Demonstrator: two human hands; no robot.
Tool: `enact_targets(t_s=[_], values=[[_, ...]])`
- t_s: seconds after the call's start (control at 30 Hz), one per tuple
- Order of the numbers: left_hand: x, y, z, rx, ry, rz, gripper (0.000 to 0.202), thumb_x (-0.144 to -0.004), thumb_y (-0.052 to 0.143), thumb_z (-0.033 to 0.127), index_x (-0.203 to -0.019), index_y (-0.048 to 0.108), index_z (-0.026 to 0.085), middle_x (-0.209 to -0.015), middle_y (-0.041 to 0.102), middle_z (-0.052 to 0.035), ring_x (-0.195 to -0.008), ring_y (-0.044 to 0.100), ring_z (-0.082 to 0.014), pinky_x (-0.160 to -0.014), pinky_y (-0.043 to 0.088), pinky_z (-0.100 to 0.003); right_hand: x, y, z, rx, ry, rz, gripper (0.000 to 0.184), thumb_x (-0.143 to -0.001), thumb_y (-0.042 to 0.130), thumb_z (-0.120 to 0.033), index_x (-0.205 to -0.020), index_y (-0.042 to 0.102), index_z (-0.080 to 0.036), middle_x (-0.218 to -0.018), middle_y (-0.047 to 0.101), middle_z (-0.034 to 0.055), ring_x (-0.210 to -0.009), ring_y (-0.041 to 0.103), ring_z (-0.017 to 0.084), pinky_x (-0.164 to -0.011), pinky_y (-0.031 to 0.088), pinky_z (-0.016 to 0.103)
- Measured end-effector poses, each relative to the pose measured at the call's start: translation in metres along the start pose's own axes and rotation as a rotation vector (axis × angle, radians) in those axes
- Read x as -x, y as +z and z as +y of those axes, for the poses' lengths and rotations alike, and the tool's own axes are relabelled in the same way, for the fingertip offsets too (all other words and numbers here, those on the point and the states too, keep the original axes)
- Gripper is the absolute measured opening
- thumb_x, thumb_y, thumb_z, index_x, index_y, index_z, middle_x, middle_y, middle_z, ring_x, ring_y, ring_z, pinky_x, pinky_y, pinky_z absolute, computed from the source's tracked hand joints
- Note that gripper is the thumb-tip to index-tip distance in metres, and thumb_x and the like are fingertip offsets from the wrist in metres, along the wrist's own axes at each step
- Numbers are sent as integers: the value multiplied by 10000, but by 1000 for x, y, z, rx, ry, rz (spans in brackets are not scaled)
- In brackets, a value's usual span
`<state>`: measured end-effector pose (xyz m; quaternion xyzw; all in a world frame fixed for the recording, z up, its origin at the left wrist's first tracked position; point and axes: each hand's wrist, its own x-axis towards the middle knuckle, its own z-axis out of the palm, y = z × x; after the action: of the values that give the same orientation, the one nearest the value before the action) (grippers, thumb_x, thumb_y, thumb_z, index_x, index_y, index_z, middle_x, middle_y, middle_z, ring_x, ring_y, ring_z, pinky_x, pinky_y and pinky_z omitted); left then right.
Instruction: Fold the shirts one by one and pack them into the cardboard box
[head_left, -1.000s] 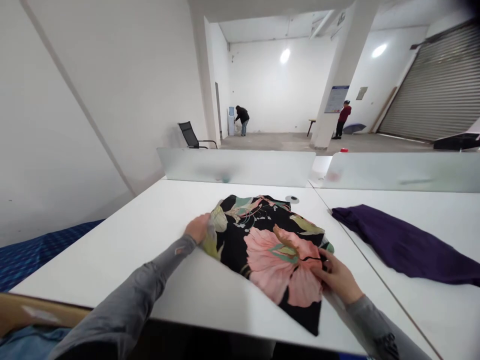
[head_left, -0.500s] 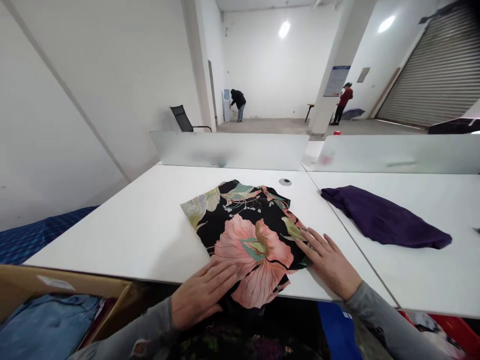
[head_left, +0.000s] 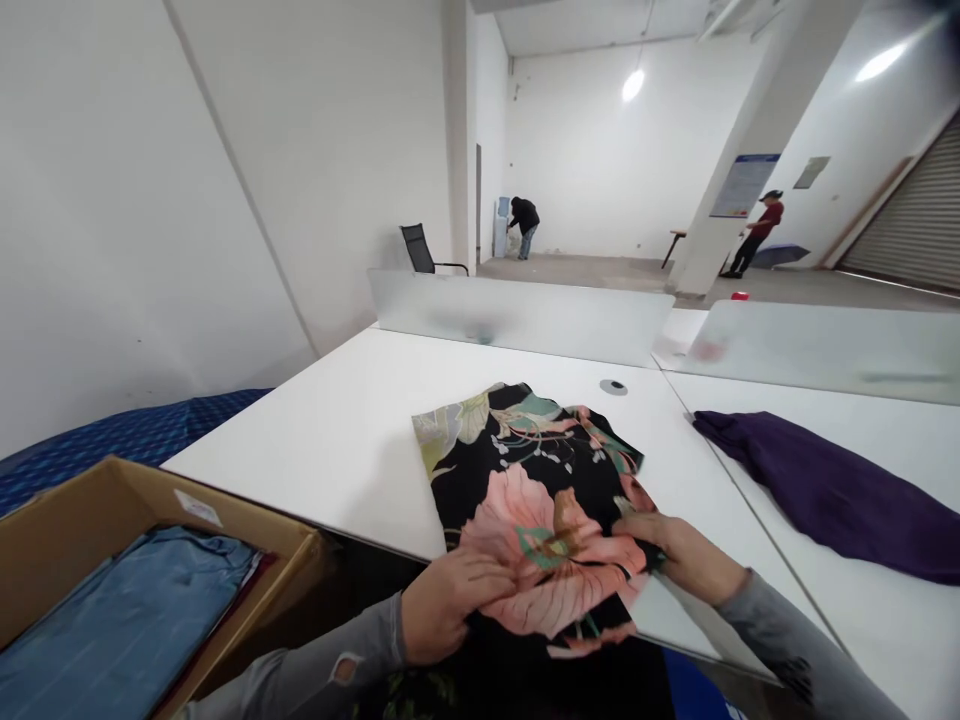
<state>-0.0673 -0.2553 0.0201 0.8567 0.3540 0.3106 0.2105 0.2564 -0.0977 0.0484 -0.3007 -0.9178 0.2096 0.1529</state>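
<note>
- Floral fabric (head_left: 525, 500): black with pink, green and cream print. Lies on the near part of the table, its near end running over the near edge. Both our hands are on it.
- Our left hand (head_left: 446, 600): at the fabric's near left, fingers laid together over the pink flower, underside hidden. We can't tell if it's clamped or just resting.
- Our right hand (head_left: 682, 550): at the fabric's right edge, fingers bent in toward the thumb, clamped on that edge.
- Grey sleeves (head_left: 787, 635) on both our arms; left one has a hole near the wrist.
- White table (head_left: 330, 430): under the fabric. Round cable grommet (head_left: 613, 387) sits just off the fabric's far right side.
- Purple cloth (head_left: 825, 495): to the right, apart from the fabric, bunched lengthwise.
- Cardboard box (head_left: 300, 555): near left, beside the table. Folded blue clothing (head_left: 142, 605) inside, white label on the far inner wall.
- Dark blue patterned cloth (head_left: 135, 425): left, beyond the box.
- Frosted dividers (head_left: 525, 315): along the table's far side, two panels with a gap between.
- Black chair (head_left: 418, 248): beyond the left panel.
- Far: person in a dark top (head_left: 526, 214), bending beside a water dispenser (head_left: 501, 232).
- Far right: person in a red top (head_left: 766, 220), near a pillar (head_left: 772, 110). Umbrella (head_left: 780, 256) on the floor beside them.
</note>
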Motion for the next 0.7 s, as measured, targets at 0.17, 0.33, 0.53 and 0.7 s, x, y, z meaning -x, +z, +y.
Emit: enact_targets(t_s=[0.17, 0.33, 0.53, 0.7], values=[[-1, -27, 15, 524, -514, 154, 394, -894, 486, 469, -1031, 699, 166, -804, 714, -63, -686, 668, -178, -634, 529, -258, -34, -49, -26, -307, 122, -351, 260, -682, 554, -174, -864, 737, -203, -841, 715, 20, -842, 647, 219, -790, 510, 301], [-27, -69, -33, 794, -941, 454, 670, -783, 489, 720, -1079, 590, 128, -380, 461, 56, -250, 455, -159, -276, 331, -230, -143, -66, -4, -460, 201, -434, 333, -619, 690, -259, -928, 734, -142, -884, 725, 37, -834, 659, 226, -785, 517, 315], [-47, -98, -107, 848, -1143, 607, 600, -803, 545, 634, -1114, 495, 124, -302, 365, 99, -188, 411, -180, -251, 316, -232, -242, -42, 12, 34, 393, -57, 316, -731, 614, -190, -1021, 686, -87, -921, 721, 89, -859, 651, 207, -814, 487, 315], [-39, -91, -134, 888, -1090, 640, 431, -860, 484, 514, -1108, 428, 166, -333, 436, 83, -228, 470, -210, -278, 362, -249, -209, 4, -6, 348, 145, 257, 380, -894, 512, -344, -1216, 617, -171, -1290, 584, 159, -1198, 516, 314, -1019, 369, 484]])
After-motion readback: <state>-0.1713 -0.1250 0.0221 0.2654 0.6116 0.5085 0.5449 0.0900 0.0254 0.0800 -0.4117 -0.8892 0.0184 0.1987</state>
